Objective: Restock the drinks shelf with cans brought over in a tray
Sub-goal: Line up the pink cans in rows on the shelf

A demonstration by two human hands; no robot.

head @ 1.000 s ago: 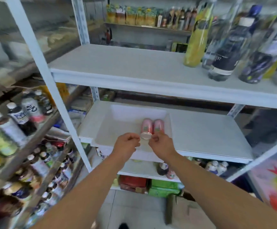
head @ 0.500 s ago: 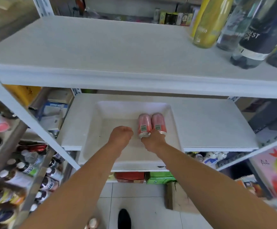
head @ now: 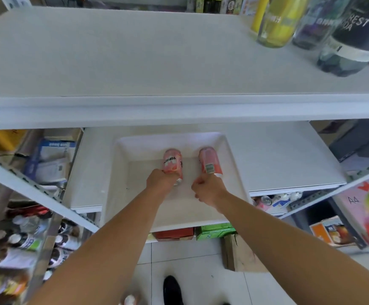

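Observation:
A white tray (head: 234, 172) rests on the lower white shelf (head: 278, 159), overhanging its front edge. Two pink cans lie on their sides in the tray. My left hand (head: 160, 180) grips the near end of the left pink can (head: 172, 162), which reads MIRINDA. My right hand (head: 208, 189) pinches the near end of the right pink can (head: 208, 160). The two cans lie apart, with bare tray floor between them.
The upper white shelf (head: 135, 62) juts out above the tray, with several large bottles (head: 344, 34) at its right end. Slanted racks of bottles (head: 20, 243) fill the left. Boxes (head: 214, 231) sit under the lower shelf, colourful cartons (head: 366, 208) at right.
The two cans lay side by side touching; now they are separated. My left hand has taken hold of the left can, and the view has dropped closer to the shelves.

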